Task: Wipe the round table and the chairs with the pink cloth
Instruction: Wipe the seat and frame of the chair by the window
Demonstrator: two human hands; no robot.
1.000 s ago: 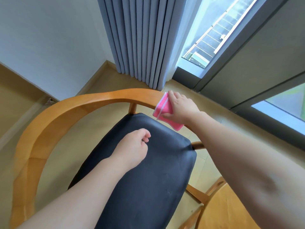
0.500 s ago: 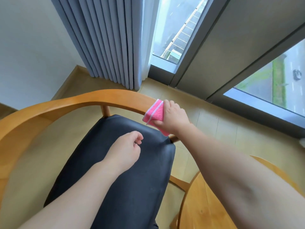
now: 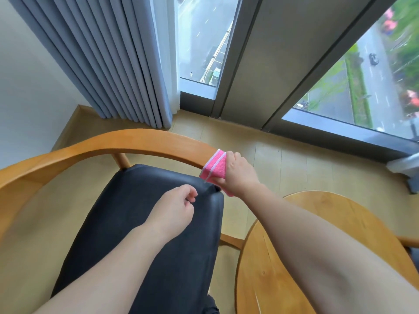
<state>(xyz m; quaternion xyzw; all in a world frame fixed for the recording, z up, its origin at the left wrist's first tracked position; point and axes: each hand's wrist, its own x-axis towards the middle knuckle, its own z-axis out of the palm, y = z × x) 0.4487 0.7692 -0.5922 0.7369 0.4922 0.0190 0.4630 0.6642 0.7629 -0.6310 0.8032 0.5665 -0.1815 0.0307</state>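
A wooden chair with a curved armrest rail (image 3: pixel 108 145) and a black padded seat (image 3: pixel 145 223) stands below me. My right hand (image 3: pixel 238 174) grips the folded pink cloth (image 3: pixel 214 167) and presses it round the right end of the rail. My left hand (image 3: pixel 174 211) hovers over the seat with fingers loosely curled, holding nothing. The round wooden table (image 3: pixel 272 257) lies at the lower right, partly hidden by my right forearm.
Grey-blue curtains (image 3: pixel 108 64) hang behind the chair beside a floor-length window (image 3: pixel 201 41) with dark frames. Pale wooden floor (image 3: pixel 283 159) runs between chair, table and window. A grey object (image 3: pixel 405 166) sits at the right edge by the window.
My right hand has slid the pink cloth along the rail toward its right end. The view has swung right and up, bringing the round table into sight. My left hand stays over the seat.
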